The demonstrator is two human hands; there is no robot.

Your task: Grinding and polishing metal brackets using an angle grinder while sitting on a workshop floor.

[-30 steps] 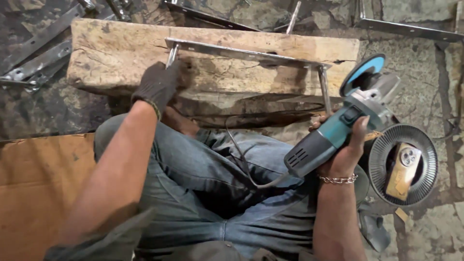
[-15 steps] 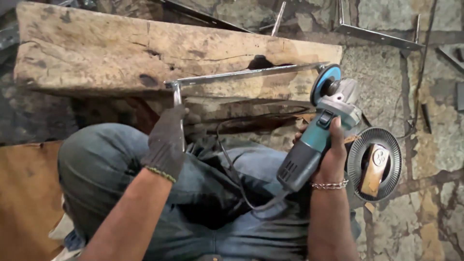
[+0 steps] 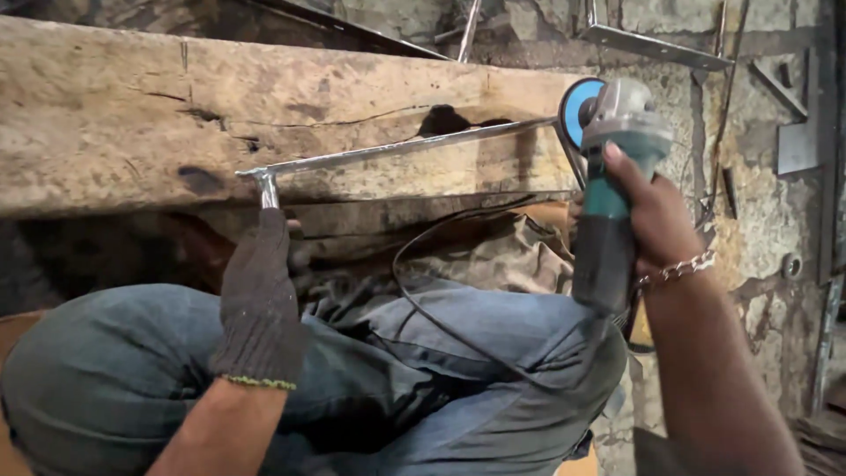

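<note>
Moved: angle grinder (image 3: pixel 608 203) now raised upright, disc at the metal frame's (image 3: pixel 397 148) right corner.
Right hand (image 3: pixel 656 220): fingers wrapped around grinder.
Left hand (image 3: pixel 260 300): gloved, gripping frame's leg against wooden beam (image 3: pixel 132 115).

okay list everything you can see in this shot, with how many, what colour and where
Metal frame: one, silver-grey, lying along the wooden beam.
Wooden beam: one, pale brown, across the top.
Angle grinder: one, teal and grey with blue disc, at the frame's right end.
Cord: one, black, looping over the lap.
Metal strips: several, grey, on the stone floor behind.
Left hand: dark glove, gripping the frame's left leg.
Right hand: bare, chain bracelet, holding the grinder.
</note>
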